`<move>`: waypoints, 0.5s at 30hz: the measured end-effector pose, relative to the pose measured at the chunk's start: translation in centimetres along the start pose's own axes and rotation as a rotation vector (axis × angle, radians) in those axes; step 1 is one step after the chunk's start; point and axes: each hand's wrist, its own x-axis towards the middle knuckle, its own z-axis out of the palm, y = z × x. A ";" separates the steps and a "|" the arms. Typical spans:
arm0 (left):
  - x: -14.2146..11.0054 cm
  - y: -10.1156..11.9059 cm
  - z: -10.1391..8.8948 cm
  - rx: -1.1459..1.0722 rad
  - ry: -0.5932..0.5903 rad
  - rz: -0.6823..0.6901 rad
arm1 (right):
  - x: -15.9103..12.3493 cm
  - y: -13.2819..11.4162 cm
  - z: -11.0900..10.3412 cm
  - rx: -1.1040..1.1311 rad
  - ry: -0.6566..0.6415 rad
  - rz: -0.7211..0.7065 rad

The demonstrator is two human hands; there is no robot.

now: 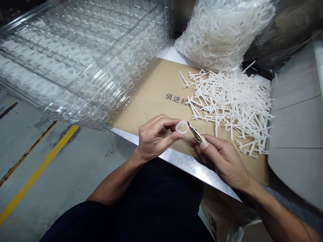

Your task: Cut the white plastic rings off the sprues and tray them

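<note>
Between thumb and fingers, my left hand [156,136] pinches a white translucent plastic ring [187,127] by its left edge. My right hand [222,156] is closed around a pair of small cutting nippers [195,132], whose metal tip points up and left. That tip is right by the ring's right edge; whether they touch I cannot tell. Both hands are over the front edge of a brown cardboard sheet [146,104] with printed characters. A pile of white plastic sprue sticks [232,101] lies on the cardboard beyond my right hand.
Stacked clear plastic trays [83,60] filled with white rings stand at the left, jutting past the table. At the back, a clear bag [217,37] bulges with rings. A metal table edge [181,163] runs in front of me. A pale grey panel [297,134] borders the right side.
</note>
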 end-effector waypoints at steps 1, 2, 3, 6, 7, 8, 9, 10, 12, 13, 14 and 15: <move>0.0 0.0 0.0 -0.012 -0.002 -0.001 | 0.0 0.0 0.0 0.001 -0.002 0.003; 0.0 -0.1 0.0 -0.029 -0.005 -0.004 | 0.1 0.0 0.0 0.003 -0.006 0.004; 0.0 -0.1 0.0 -0.049 -0.008 -0.015 | 0.1 0.0 0.0 0.007 -0.010 0.004; -0.2 -0.3 0.1 -0.111 0.004 -0.089 | 0.0 0.3 0.0 0.020 -0.024 0.006; -0.3 -0.3 0.1 -0.139 0.015 -0.116 | 0.0 0.4 0.0 0.025 -0.027 0.009; -0.3 -0.3 0.1 -0.170 0.026 -0.141 | -0.1 0.5 0.0 0.028 -0.030 0.010; -0.4 -0.2 0.1 -0.201 0.033 -0.167 | -0.1 0.6 0.0 0.032 -0.031 0.010; -0.4 -0.1 -0.1 -0.232 0.038 -0.194 | -0.1 0.6 0.1 0.037 -0.036 0.014; -0.4 0.5 -1.0 -0.292 0.035 -0.247 | -0.1 0.6 0.2 0.062 -0.020 0.022; -0.3 1.1 -1.7 -0.313 0.029 -0.263 | -0.1 0.6 0.3 0.082 0.006 0.038; -0.2 1.8 -2.6 -0.332 0.021 -0.269 | -0.1 0.5 0.4 0.107 0.038 0.056; -0.1 2.7 -3.8 -0.343 0.009 -0.266 | 0.0 0.5 0.4 0.132 0.061 0.075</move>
